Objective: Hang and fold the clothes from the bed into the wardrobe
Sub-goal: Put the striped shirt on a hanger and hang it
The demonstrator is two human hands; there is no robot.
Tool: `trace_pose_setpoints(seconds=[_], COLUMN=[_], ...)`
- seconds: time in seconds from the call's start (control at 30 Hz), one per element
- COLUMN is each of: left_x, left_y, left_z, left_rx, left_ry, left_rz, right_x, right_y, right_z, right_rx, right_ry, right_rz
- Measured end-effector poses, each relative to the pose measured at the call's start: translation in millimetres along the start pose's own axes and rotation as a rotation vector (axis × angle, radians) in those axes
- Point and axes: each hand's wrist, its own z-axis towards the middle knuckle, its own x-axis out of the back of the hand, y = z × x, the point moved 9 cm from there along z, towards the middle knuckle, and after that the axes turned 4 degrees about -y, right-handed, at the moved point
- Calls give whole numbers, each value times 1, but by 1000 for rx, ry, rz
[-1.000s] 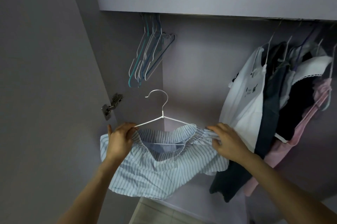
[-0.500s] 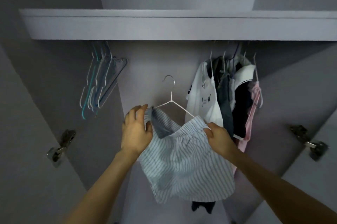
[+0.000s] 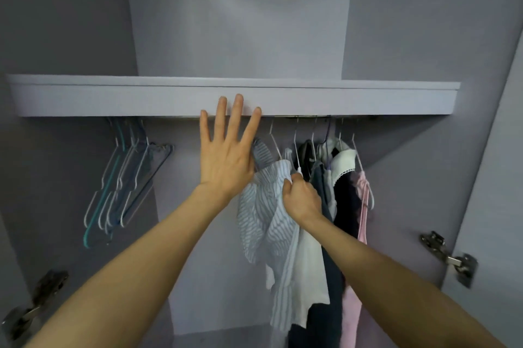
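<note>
Now the wardrobe (image 3: 396, 22) fills the view, and its long shelf (image 3: 368, 98) serves as the marker for everything else. Half a second ago the person held the striped shorts (image 3: 263, 220) on their white hanger (image 3: 276, 146) out in front with both hands, below the shelf and clear of the rail. Since then the hanger's hook has gone up under the shelf's front edge, at the left end of the row of hung clothes (image 3: 336, 192), so the shorts seem to be on the rail, though the rail itself is hidden behind the shelf's lip. I'd judge this garment nearly done, with only a settling tug left before the next piece comes from the bed.

The left hand (image 3: 226, 161) has let go: it is flat, fingers spread and straight, fingertips up over the shelf's face, holding nothing. The right hand (image 3: 301, 197), below the shelf and just right of the shorts, is curled, pinching the waistband where it meets the neighbouring white garment (image 3: 308, 262).

The shorts are pale blue with fine dark stripes, bunched and crumpled at the gathered waist, one leg twisted, hanging unevenly. Under the shelf's left end a cluster of empty hangers (image 3: 124, 186) dangles, well apart from the shorts.
</note>
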Motion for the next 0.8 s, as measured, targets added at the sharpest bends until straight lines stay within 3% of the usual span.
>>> trace_pose_setpoints(seconds=[0.13,0.47,0.6,0.7,0.8], left_x=[-20,-20,-15,-13,-18], left_y=[-9,-9,-3,0,-10], left_z=[14,14,9,-13,-59], left_rx=[12,38,67,93,228], left_ry=[-93,-133,-200,-246,-349], left_rz=[50,54,-16,-103,-191], right_x=[-4,-17,-20,-8,2], right_y=[-1,19,17,7,-14], right_z=[25,21,4,-15,-44], right_rx=[-68,-196,-160,-51,120], right_ry=[-37,-168,-282,-181,-95], right_rz=[-8,44,42,-19,7])
